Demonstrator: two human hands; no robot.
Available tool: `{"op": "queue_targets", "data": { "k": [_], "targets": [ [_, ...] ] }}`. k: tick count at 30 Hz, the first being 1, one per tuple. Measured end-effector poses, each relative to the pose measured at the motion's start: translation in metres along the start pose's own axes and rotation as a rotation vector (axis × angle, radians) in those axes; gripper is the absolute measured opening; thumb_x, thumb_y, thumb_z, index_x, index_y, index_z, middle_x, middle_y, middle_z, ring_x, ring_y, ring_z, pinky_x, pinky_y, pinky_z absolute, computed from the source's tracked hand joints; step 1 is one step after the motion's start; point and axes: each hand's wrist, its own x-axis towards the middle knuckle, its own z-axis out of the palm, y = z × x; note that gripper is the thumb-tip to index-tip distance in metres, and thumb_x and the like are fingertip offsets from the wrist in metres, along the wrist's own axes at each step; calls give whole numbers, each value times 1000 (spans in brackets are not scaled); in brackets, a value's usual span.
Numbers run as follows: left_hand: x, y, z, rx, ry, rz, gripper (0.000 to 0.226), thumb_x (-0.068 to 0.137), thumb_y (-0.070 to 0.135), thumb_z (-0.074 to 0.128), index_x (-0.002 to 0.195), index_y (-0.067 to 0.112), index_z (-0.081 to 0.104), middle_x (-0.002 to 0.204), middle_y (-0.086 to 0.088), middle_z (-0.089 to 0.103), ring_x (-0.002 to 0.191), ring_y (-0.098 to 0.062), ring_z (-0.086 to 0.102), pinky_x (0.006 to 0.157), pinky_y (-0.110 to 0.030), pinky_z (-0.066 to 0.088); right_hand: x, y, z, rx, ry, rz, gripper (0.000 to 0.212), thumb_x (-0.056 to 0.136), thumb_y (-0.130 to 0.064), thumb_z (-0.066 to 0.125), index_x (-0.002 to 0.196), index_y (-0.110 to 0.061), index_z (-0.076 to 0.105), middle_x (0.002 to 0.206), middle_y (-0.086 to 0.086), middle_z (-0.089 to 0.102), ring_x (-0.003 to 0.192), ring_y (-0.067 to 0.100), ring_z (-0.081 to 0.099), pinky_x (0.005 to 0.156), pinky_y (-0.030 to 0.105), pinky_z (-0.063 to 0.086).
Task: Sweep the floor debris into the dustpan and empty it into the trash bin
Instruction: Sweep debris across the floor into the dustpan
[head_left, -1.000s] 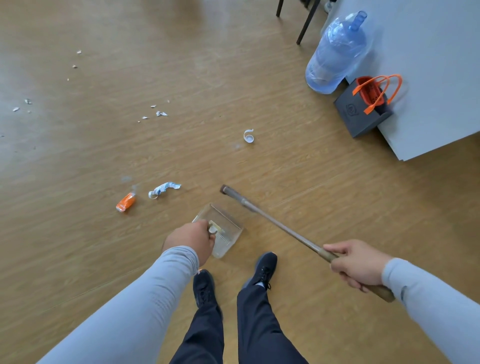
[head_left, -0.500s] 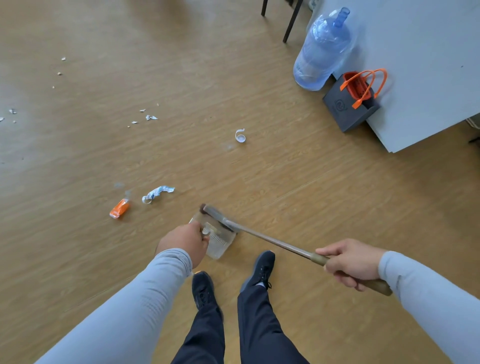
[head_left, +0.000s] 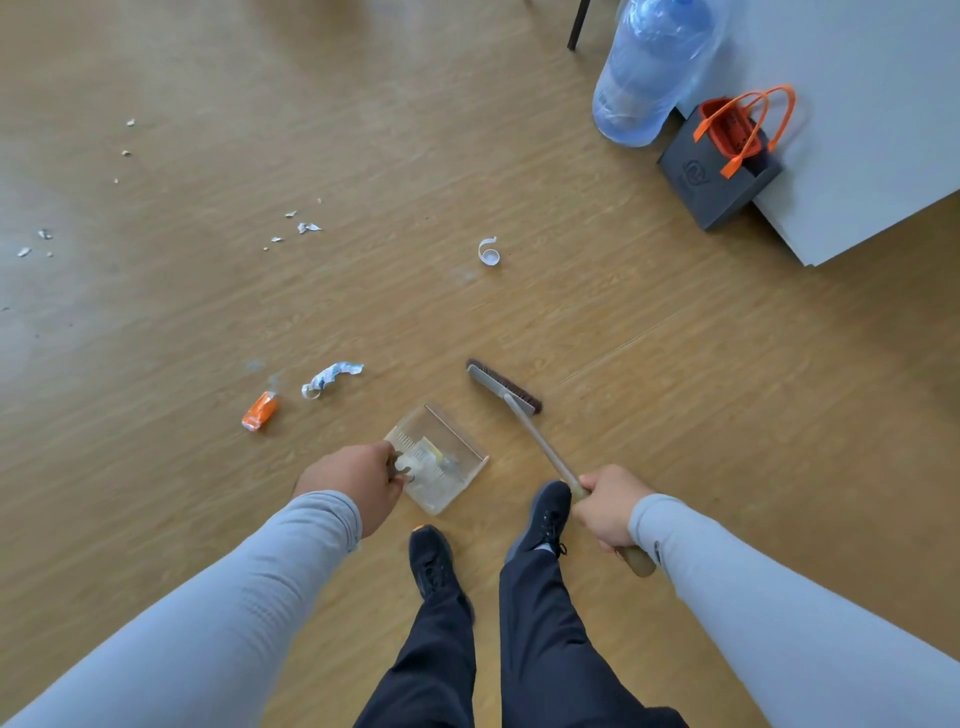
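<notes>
- Left hand grips handle of clear dustpan, on floor just ahead of feet.
- Right hand clamped round broom handle; brush head on floor just right of pan.
- Debris to the left: orange wrapper, crumpled blue-white scrap.
- Farther off: white curl, paper bits.
- Top right: water jug w/ grey bag beside it.

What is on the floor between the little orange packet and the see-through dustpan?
In the head view, a crumpled blue-and-white wrapper lies between the orange packet and the clear plastic dustpan, a bit farther from the person; the rest is bare wooden floor.
</notes>
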Motion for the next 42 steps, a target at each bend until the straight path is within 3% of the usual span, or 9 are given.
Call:
{"op": "queue_targets", "data": {
  "k": [3, 5, 10, 17, 22, 26, 36, 39, 42],
  "targets": [
    [-1, 1, 1, 5, 2, 8, 31, 98, 47, 43, 121, 31, 55, 90, 9, 64, 80, -18, 65, 68, -33, 57, -10, 4, 23, 36, -109, -14, 33, 90, -10, 48, 119, -10, 63, 60, 5, 51, 45, 19, 48, 51, 28, 49],
    [-2, 0, 1, 2, 3, 4, 30, 98, 47, 43, 121, 32, 56, 89, 9, 64, 79, -18, 65, 70, -34, 58, -17, 12, 16, 121, -170, -22, 44, 90, -10, 50, 132, -22, 58, 53, 5, 50, 39, 16, 44, 46, 27, 46],
    [-2, -5, 1, -9, 8, 10, 28, 97, 46, 44, 117, 31, 57, 87, 10, 64, 77, -15, 64, 68, -33, 58, -32, 49, -38, 400, -158, -16, 60, 94, -4, 57, 151, -17, 44, 59, 7, 55, 41, 15, 43, 38, 25, 37],
    [0, -5, -1, -22, 3, 15, 33, 97, 48, 44, 124, 33, 55, 90, 10, 65, 79, -15, 65, 72, -34, 59, -9, 31, -17, 253, -16, -40, 68, 92, -6, 52, 156, -21, 34, 66, 14, 55, 42, 18, 45, 41, 27, 42],
    [2, -8, 2, -14, 21, 21, 31, 97, 48, 45, 122, 33, 56, 86, 11, 63, 77, -15, 64, 69, -34, 59, -8, 12, 9, 164, -147, -41, 71, 87, -10, 52, 154, -25, 37, 62, 11, 58, 47, 19, 48, 45, 27, 46],
    [-1, -9, 0, -8, 11, 25, 29, 97, 47, 45, 119, 31, 57, 85, 11, 62, 76, -14, 63, 69, -33, 59, -25, 22, -19, 293, -191, -28, 64, 89, -5, 58, 150, -18, 45, 57, 5, 59, 42, 15, 46, 40, 27, 40],
    [-41, -24, -81, -82, 92, 52, 32, 94, 51, 47, 118, 34, 61, 106, 12, 67, 93, -15, 65, 82, -33, 56, -85, 4, -88, 348, 62, -93, 59, 93, -6, 58, 149, -18, 43, 59, 10, 57, 40, 15, 47, 39, 25, 40],
    [-39, -21, -101, -129, 162, 63, 29, 93, 47, 51, 115, 32, 63, 106, 9, 68, 94, -18, 66, 82, -32, 55, -83, -7, -93, 355, 134, -111, 43, 93, -8, 56, 130, -28, 48, 54, 9, 55, 36, 15, 45, 39, 23, 38],
    [-24, -10, -119, -135, 210, 61, 28, 94, 47, 53, 115, 32, 63, 108, 9, 69, 98, -20, 66, 81, -29, 54, -72, -7, -106, 380, 199, -99, 27, 92, -8, 55, 117, -20, 56, 54, 11, 53, 35, 16, 42, 40, 23, 37]
  ]
}}
